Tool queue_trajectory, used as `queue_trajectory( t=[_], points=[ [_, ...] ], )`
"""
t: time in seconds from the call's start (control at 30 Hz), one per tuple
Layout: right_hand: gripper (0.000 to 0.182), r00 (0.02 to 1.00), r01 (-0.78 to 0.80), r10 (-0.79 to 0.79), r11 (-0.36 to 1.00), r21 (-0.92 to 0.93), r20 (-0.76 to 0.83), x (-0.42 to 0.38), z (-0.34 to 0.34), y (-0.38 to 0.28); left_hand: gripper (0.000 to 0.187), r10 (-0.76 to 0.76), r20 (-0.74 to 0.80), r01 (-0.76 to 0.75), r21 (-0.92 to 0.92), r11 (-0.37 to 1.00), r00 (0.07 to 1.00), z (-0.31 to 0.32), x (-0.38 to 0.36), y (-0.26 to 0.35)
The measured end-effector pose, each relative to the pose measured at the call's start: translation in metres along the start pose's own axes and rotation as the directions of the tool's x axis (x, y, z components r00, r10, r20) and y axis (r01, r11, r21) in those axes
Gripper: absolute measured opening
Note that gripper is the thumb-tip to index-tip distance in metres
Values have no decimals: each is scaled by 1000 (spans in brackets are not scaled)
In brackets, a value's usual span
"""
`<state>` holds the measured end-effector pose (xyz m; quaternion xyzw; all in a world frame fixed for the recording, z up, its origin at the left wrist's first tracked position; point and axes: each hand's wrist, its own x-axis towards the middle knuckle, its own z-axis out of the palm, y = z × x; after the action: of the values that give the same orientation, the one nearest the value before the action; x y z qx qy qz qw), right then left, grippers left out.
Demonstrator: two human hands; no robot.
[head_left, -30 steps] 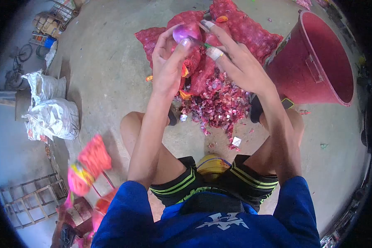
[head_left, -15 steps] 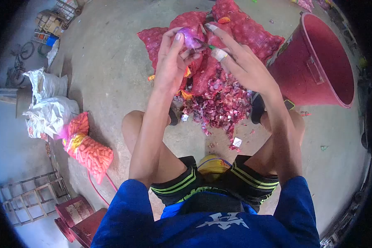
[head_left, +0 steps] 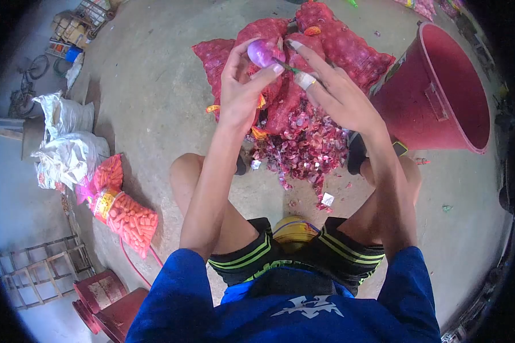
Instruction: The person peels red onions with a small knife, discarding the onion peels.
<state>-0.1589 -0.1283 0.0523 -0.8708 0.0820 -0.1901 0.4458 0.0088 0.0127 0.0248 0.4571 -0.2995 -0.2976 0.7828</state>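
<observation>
A smooth purple onion (head_left: 261, 53) is gripped in the fingers of my left hand (head_left: 241, 86), thumb below it. My right hand (head_left: 340, 94) is closed around a small knife (head_left: 287, 66) with a green handle; its dark blade points at the lower side of the onion. White tape wraps a finger and the thumb of that hand. Beneath both hands lie red mesh sacks (head_left: 355, 48) full of onions. A heap of onion skins (head_left: 312, 146) covers the floor between my feet.
A large red tub (head_left: 403, 97) stands tilted at the right. To the left are white sacks (head_left: 74, 154) and a bag of carrots (head_left: 131, 220). Red stools or buckets (head_left: 103, 291) and a wooden rack (head_left: 43, 271) sit at lower left. I sit on something yellow (head_left: 293, 228).
My left hand has turned the onion, and its thumb has moved from the onion's upper side to below it. More of the smooth purple surface shows. The knife stays close to it.
</observation>
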Motion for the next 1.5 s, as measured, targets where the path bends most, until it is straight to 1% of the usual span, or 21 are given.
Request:
queue_trajectory(
  t=[0.13, 0.2, 0.33, 0.4, 0.43, 0.5, 0.6, 0.63, 0.7, 0.73, 0.8, 0.83, 0.9, 1.03, 1.1, 1.13, 1.2, 1.23, 1.33, 1.4, 1.5],
  points=[
    [63, 997, 61, -59, 997, 47, -49, 1, 0, 2, 56, -29, 34, 29, -2, 1000, 999, -3, 1, 7],
    [64, 999, 25, -27, 999, -41, -29, -1, -5, 2, 57, -74, 30, 74, 3, 997, 997, -5, 0, 13],
    [64, 997, 62, -62, 998, -13, -41, 0, -3, 6, 52, -90, 71, 86, 49, 995, 993, -6, 0, 17],
    [64, 1000, 10, -10, 1000, 2, -22, 0, -5, 3, 46, -179, 103, 170, 92, 981, 978, -6, -1, 18],
    [64, 1000, 9, -9, 1000, 2, -23, -1, -5, 2, 46, -180, 105, 171, 92, 981, 978, -10, 1, 13],
    [64, 999, 36, -35, 999, 23, -38, 0, -3, 3, 44, -255, 146, 266, -62, 962, 956, -17, 7, 4],
    [64, 998, 52, -49, 996, 78, -39, 0, -1, 8, 45, -304, 112, 315, -103, 943, 946, -17, 6, 1],
    [64, 998, 52, -49, 996, 77, -40, -1, -2, 8, 45, -304, 113, 315, -103, 943, 946, -14, 5, 0],
    [64, 997, 53, -51, 998, 21, -55, -2, -3, 6, 46, -247, 15, 247, -148, 958, 969, -6, 5, 1],
    [64, 997, 51, -50, 998, 21, -54, -2, -2, 8, 46, -248, 15, 248, -149, 957, 969, -2, 4, 3],
    [65, 990, 108, -112, 993, -38, -91, -2, 1, 10, 44, -128, 7, 128, -92, 987, 992, 3, 2, 8],
    [65, 990, 106, -110, 994, -41, -93, -3, -1, 9, 44, -129, 11, 129, -94, 987, 992, 4, 2, 8],
    [66, 999, 15, -16, 999, -34, -43, -3, -3, 4, 43, -93, 36, 95, -76, 993, 995, 3, 1, 8],
    [66, 997, 64, -66, 997, -35, -49, 0, -3, 5, 45, -55, 40, 54, 38, 998, 998, -3, 2, 5],
    [67, 997, 72, -72, 997, -8, -38, 1, -4, 1, 41, -125, 58, 128, -51, 990, 990, -6, 4, 6],
    [67, 997, 71, -71, 997, -7, -39, 1, -4, 2, 41, -126, 58, 129, -51, 990, 990, -5, 4, 7],
    [68, 991, 130, -131, 991, -17, -37, 1, -3, 5, 39, -205, 54, 205, 5, 979, 977, -5, 2, 9],
    [68, 991, 130, -131, 991, -16, -38, 1, -2, 5, 39, -206, 55, 206, 6, 979, 977, -9, 3, 7],
    [70, 989, 133, -138, 987, -86, -51, -2, -1, 0, 43, -304, 60, 305, -5, 952, 951, -11, 5, 4],
    [71, 999, 48, -47, 995, -86, 13, -2, -3, -3, 45, -393, -52, 393, -15, 919, 918, -4, 6, 4],
    [70, 997, 73, -74, 992, -102, -3, -2, -4, 2, 43, -328, -9, 328, -45, 944, 944, -6, 6, 5]
  ],
)
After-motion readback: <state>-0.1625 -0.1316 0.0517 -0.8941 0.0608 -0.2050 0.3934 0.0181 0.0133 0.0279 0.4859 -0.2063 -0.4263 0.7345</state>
